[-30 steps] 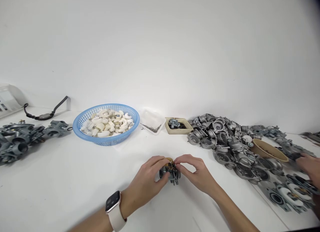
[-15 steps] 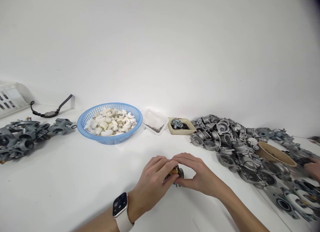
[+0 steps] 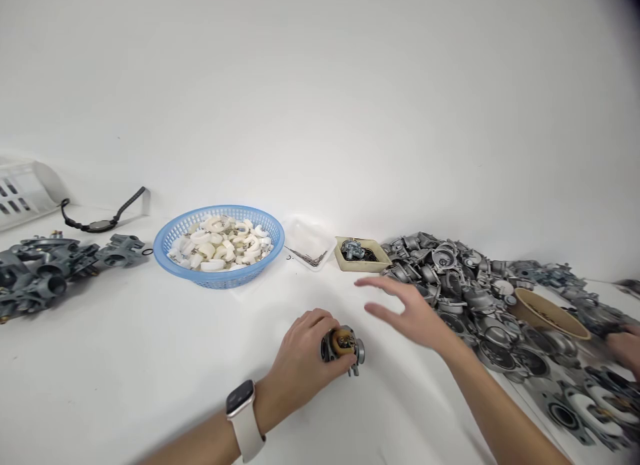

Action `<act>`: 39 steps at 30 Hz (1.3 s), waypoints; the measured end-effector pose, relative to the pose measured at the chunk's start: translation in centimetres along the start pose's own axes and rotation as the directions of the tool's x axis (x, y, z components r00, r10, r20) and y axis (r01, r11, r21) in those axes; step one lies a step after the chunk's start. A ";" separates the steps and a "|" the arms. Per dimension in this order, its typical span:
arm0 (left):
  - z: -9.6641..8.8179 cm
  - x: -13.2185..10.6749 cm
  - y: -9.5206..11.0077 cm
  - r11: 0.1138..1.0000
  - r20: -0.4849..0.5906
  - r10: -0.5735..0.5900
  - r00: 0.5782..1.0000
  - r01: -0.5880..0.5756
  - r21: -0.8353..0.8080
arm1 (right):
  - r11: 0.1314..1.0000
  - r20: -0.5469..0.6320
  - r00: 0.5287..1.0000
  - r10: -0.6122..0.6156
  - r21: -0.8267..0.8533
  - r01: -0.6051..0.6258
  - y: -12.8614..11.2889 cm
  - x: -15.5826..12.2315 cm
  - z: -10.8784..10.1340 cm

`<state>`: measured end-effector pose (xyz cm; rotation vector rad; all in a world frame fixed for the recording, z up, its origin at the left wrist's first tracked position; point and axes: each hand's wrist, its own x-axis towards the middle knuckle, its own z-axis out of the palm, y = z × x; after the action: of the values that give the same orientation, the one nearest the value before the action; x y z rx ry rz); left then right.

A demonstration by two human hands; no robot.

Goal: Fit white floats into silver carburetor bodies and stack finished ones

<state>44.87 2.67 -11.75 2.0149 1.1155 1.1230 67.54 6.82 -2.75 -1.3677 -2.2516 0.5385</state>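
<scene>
My left hand (image 3: pixel 313 358) is closed around a small metal carburetor body (image 3: pixel 345 348) on the white table, fingers over its far side and thumb along its near side. A yellowish float shows in its upturned face. My right hand (image 3: pixel 407 311) is in the air, apart from the carburetor, with thumb and fingers spread and nothing between them. Just beyond it stand a cream tray (image 3: pixel 343 263) of black rings with a small metal part on top, and a heap of grey metal float bowls (image 3: pixel 455 278).
A blue basket (image 3: pixel 165 268) holds white plastic floats. Beside it, a white dish (image 3: pixel 305 235) contains thin metal pins. More carburetor bodies (image 3: pixel 45 275) and a black wristwatch (image 3: pixel 100 225) lie left. On the right are a tan bowl (image 3: pixel 575 325) and another person's hand (image 3: pixel 627 348).
My right hand has let go of the carburetor and moved up and right, fingers opening toward the cream tray. My left hand keeps its hold, and the float is now more exposed.
</scene>
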 end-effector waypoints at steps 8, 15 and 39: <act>-0.4 0.0 0.4 0.979 0.100 -0.134 0.986 0.148 -0.139 | 0.940 0.166 0.986 -0.003 -0.335 0.060 -0.9 14.4 1.3; -0.8 0.2 0.4 0.980 0.090 -0.108 0.990 0.122 -0.158 | 0.801 0.425 0.887 0.178 -0.586 0.120 -0.2 20.5 7.5; 0.0 0.1 -0.2 0.996 0.050 0.014 0.999 -0.009 -0.089 | 0.998 0.245 0.969 -0.030 0.055 0.017 0.4 14.5 4.6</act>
<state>44.85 2.85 -11.84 1.9724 1.0123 1.1010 59.40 19.58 -4.23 -1.3081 -2.4250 0.7922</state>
